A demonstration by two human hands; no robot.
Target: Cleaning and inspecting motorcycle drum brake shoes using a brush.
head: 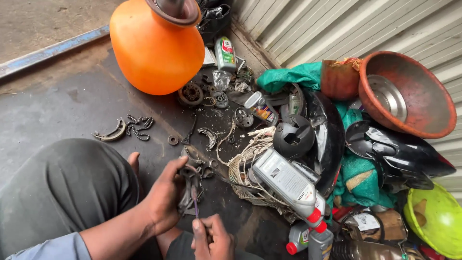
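While you crouch over the dark, oily floor (72,106), your left hand (166,195) has its fingers (179,169) clenched around a grimy curved metal part (189,185), holding it just above the floor beside your knee (62,188). Your right hand (211,238) sits lower in view, its fingers pinched tight on a thin purple-handled tool (195,206) whose tip points up into that metal part.

Just right of the part lies a tangle of pale cord (245,154), and a grey oil bottle with a red cap (288,188) rests across it. Farther out on the floor you have a loose curved brake shoe (111,132) touching a short length of chain (139,126), with a small ring (173,140) near them. A large orange jug (156,48) stands at the top of the view, well apart from your hands. Against the corrugated wall (385,24) sit a rusty red bowl (409,96), a black plastic cover (399,154), green cloth (288,76) and a yellow-green basin (435,216).
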